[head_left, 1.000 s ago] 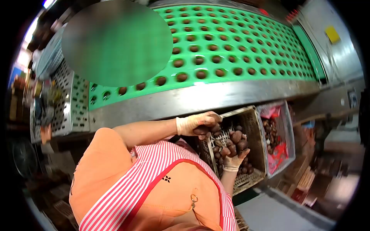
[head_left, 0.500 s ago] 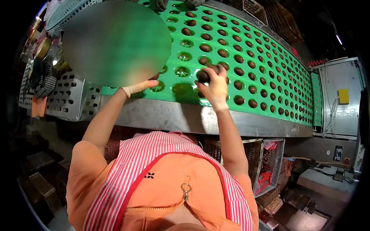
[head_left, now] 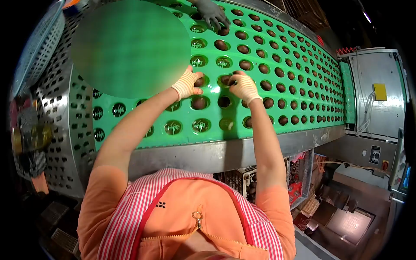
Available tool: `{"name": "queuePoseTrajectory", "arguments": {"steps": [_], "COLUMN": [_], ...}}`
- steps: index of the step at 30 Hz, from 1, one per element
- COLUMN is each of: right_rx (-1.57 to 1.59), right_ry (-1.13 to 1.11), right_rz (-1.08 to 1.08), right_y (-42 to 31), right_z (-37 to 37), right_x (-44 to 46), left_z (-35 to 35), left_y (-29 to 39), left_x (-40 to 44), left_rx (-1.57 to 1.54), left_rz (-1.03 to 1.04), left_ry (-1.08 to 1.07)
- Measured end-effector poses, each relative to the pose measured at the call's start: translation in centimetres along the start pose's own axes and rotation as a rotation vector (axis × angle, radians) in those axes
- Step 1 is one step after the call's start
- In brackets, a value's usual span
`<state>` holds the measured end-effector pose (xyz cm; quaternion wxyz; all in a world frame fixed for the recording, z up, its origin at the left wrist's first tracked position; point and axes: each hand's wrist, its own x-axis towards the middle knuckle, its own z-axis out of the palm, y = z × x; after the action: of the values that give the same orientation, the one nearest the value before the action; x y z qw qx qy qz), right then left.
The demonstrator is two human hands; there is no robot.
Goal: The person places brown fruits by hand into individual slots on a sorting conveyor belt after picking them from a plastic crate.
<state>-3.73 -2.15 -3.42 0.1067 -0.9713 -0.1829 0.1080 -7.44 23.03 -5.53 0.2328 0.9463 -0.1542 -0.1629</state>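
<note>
the left hand (head_left: 187, 84) and right hand (head_left: 244, 86) reach over the green belt (head_left: 186, 138), facing each other across two neighbouring cups of one row. the left ball (head_left: 200, 80) lies on the inner side of the left hand, with fingers beyond it and thumb on the near side, parted about its width; whether they grip it or only touch it does not show. the right ball (head_left: 225, 80) lies just left of the right hand, whose half-curled fingertips meet its right side; a firm hold is not clear there either. both balls look nearly round, with no long axis to make out. toward the body, the lower ball (head_left: 199, 102) sits in its cup just below the left thumb, nearer that hand than the right. a gloved hand (head_left: 212, 15) of another person touches the belt farther off.
</note>
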Motion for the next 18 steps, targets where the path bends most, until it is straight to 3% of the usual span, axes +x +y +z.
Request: {"name": "queuePoseTrajectory", "arguments": {"steps": [2,3,4,6,7,9,10,11,12,14,16,17,18], "right_rx": [0.869,0.922,0.622,0.358,0.321,0.072,-0.005,0.23,0.237,0.384,0.546,0.765,0.724], "right_ry": [0.08,0.315,0.5,0.517,0.194,0.253,0.287,0.275,0.479,0.879,0.941,0.834,0.92], "right_rz": [0.588,0.574,0.383,0.377,0.336,0.109,0.052,0.197,0.309,0.273,0.348,0.398,0.286], "right_y": [0.9,-0.3,0.7,0.4,1.5,3.6,3.1,3.1,3.0,3.4,1.4,1.4,-0.4], "right_z": [-0.4,-1.3,0.3,3.4,4.5,7.8,6.9,5.6,5.0,5.4,5.2,6.7,7.3], "right_x": [2.3,2.3,3.3,5.2,6.3,6.8,6.5,5.0,2.7,-1.7,-6.8,-9.3,-10.9], "left_z": [-2.1,-2.8,-3.0,-2.0,-0.2,3.5,3.4,3.3,3.1,3.1,3.1,3.5,3.8], "left_y": [0.3,0.9,1.1,-0.1,-1.3,-3.6,-3.6,-3.6,-3.1,-3.6,-2.6,-2.1,-1.2], "left_x": [1.8,2.4,3.8,6.7,7.9,9.4,9.3,9.0,8.9,6.8,4.3,3.9,2.6], "left_rx": [0.128,0.19,0.306,0.386,0.403,0.432,0.308,0.184,0.064,-0.138,0.038,-0.07,-0.045], "left_rz": [0.018,0.029,0.083,0.314,0.377,0.501,0.451,0.4,0.348,0.302,0.383,0.382,0.349], "left_ry": [0.015,0.017,0.024,0.116,0.217,0.417,0.395,0.371,0.347,0.522,0.392,0.154,0.142]}}
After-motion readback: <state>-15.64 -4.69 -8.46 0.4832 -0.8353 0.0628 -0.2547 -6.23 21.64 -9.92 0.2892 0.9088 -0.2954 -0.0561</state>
